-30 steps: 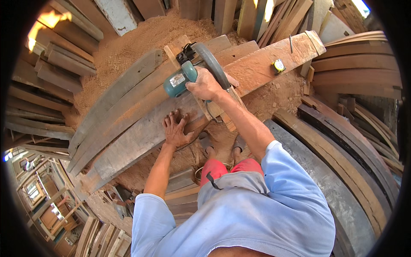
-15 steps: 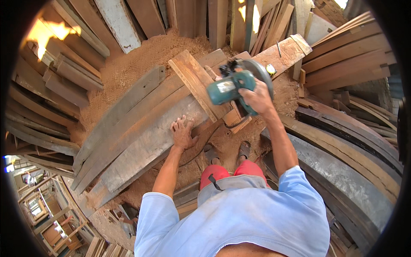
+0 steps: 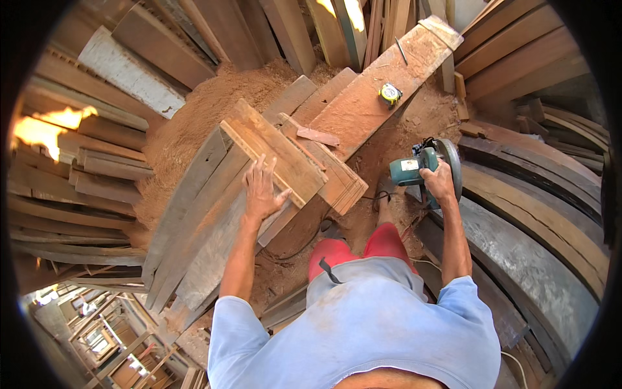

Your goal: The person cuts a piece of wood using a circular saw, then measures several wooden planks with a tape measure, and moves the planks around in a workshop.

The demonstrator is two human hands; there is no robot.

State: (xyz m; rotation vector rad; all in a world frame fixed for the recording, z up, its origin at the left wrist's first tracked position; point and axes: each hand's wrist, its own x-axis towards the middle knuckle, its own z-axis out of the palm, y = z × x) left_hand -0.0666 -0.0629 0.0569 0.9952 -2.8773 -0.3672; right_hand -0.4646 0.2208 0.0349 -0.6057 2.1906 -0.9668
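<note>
My right hand grips the handle of a teal circular saw, held low at the right over a dark curved plank. My left hand lies flat, fingers spread, on a short thick wooden board that rests across a stack of long grey planks. A second short board lies just right of it. A yellow tape measure sits on a wide reddish plank further back.
Sawdust is heaped behind the planks. Stacked timber surrounds me: boards at the left, curved dark planks at the right, upright boards at the back. My feet stand on sawdust between the piles.
My right hand has carried the saw off the boards, down and to the right. My left hand has slid up onto the short thick board.
</note>
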